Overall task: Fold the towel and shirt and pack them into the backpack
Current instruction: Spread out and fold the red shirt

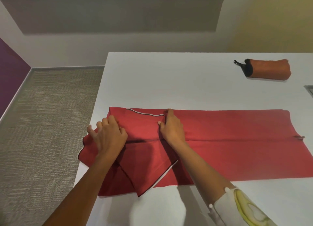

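A red shirt (228, 141) with black-and-white trim lies spread across the white table (169, 81), its near half folded lengthwise. My left hand (108, 136) presses flat on the shirt's left end near the table's left edge, fingers spread. My right hand (171, 125) pinches the striped sleeve edge (145, 113) folded over the upper left part of the shirt. A sleeve hangs past the table's left edge. No towel shows. A rolled orange pouch (269, 70) with a black end lies at the far right of the table; whether it is the backpack I cannot tell.
The table's left edge runs just beside my left hand, with carpeted floor (47, 124) below. A grey object (309, 90) sits at the right frame edge. A white rounded shape (157, 208) lies at the near edge between my forearms.
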### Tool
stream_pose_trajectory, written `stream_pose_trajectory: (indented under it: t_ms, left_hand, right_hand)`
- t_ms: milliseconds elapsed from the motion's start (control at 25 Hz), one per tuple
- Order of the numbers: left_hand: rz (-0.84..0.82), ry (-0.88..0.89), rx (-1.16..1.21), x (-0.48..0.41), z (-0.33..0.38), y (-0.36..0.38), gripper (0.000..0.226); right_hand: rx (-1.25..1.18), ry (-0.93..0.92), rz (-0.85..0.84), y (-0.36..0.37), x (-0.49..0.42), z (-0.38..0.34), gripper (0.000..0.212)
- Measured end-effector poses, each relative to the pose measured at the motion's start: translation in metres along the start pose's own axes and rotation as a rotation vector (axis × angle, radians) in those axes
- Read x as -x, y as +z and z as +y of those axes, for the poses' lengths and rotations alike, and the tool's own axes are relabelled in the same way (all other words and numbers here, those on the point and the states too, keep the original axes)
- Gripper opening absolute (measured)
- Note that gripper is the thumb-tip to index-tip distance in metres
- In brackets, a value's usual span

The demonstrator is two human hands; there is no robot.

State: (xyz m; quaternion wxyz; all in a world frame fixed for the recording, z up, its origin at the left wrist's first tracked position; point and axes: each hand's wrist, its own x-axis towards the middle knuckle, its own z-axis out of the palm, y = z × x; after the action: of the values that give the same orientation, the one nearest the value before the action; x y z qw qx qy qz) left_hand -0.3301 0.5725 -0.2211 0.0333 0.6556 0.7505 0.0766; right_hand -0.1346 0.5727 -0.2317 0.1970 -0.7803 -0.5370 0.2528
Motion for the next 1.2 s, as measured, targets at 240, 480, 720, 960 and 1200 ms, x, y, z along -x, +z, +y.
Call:
stream_pose_trajectory:
  t_ms: [240,480,720,960,1200]
  left_hand:
    - [-0.076,0.482,-0.026,-0.003,0.021,0.032,0.057]
    - [-0.128,0.454,-0.051,0.0,0.009,0.051,0.064]
    - [-0.115,0.306,0.001,0.01,0.06,0.039,0.067]
    - [-0.167,0.735,0.03,0.038,0.193,0.06,0.066]
    - [-0.366,1.01,-0.018,0.062,0.298,0.086,0.068]
  right_hand:
    - [0.312,-0.33,0.103,0.032,0.024,0.002,0.05]
    - [0.313,-0.305,-0.031,0.023,0.022,0.042,0.08]
    - [0.368,-0.216,0.018,-0.037,0.015,0.119,0.087]
    - [0.412,-0.084,0.066,-0.108,-0.005,0.201,0.083]
    - [0.507,0.031,0.119,-0.172,-0.02,0.293,0.078]
